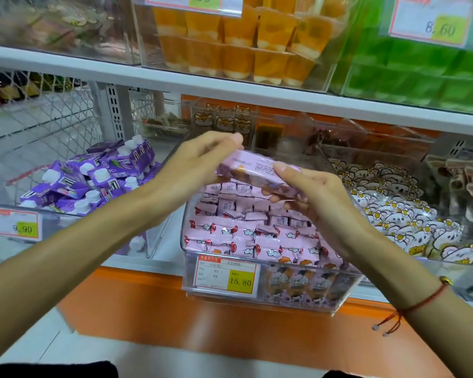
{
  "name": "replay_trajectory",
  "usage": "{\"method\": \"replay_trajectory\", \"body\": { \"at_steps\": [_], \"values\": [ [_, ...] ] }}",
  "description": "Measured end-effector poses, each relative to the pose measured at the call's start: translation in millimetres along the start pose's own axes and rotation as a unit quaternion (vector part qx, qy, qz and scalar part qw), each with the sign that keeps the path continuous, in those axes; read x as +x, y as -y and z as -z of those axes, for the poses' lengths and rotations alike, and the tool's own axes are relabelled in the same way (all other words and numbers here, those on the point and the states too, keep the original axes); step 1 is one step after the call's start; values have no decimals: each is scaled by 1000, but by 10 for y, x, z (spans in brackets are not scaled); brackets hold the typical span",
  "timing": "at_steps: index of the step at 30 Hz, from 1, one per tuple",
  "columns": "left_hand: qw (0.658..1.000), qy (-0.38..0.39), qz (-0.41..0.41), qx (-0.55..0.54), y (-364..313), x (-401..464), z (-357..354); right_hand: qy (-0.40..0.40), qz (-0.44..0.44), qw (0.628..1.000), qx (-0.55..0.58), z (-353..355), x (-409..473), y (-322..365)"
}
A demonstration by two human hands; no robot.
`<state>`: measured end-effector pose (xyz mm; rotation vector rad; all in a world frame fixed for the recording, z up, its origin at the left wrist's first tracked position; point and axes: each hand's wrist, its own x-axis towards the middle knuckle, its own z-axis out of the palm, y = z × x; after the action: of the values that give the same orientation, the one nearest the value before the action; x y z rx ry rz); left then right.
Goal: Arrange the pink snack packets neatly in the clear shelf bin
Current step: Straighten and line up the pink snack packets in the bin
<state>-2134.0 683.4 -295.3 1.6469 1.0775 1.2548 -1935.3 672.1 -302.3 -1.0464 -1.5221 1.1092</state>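
Two hands, left hand [202, 162] and right hand [320, 203], are seen with fingers [287, 169] curled around a pink snack packet [254, 170], held above the clear shelf bin [298, 298].

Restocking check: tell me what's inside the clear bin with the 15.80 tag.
The clear bin holds pink snack packets in rough rows. Both hands hold one stack above them, hiding some packets; the bottom layers are covered.

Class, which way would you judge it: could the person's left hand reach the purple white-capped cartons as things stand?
Probably not at once: the left hand helps hold a pink snack packet. Once free, the purple white-capped cartons lie open just left.
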Motion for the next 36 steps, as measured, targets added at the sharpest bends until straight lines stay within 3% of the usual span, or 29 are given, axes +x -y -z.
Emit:
{"method": "replay_trajectory", "body": {
  "at_steps": [3, 6, 13, 17, 19, 21, 24, 26, 28, 32, 36],
  "values": [
    [999, 46, -9, 28, -14, -14, 30, -5, -56, 997, 58, 10, 1, 24],
    [999, 29, 6, 37, -25, -9, 35, 12, -95, 993, 76, 19, 4, 24],
    [997, -67, 27, 24, 40, -26, -88, -5, -16, 1000, -11, -2, 32, -4],
    [998, -49, 22, 28, 69, -27, -125, -71, 18, 997, -8, 25, 34, -35],
    [994, -21, 1, 108, 75, -21, -61, -130, -11, 990, 58, 99, 71, -26],
    [967, 15, -52, 248, 93, -48, 25, -183, -37, 977, 99, 174, 100, -22],
    [878, 106, -110, 454, 123, -138, 74, -208, -38, 974, 77, 214, 121, -61],
    [822, 161, -130, 531, 160, -170, 46, -220, -34, 974, 47, 169, 123, -99],
    [791, 180, -156, 563, 179, -177, 29, -228, -15, 973, 8, 86, 117, -149],
    [772, 174, -162, 589, 160, -162, 121, -192, 37, 976, -98, -89, 70, -277],
    [780, 176, -164, 578, 182, -154, 151, -161, 103, 960, -205, -27, 57, -210]
  ]
}}
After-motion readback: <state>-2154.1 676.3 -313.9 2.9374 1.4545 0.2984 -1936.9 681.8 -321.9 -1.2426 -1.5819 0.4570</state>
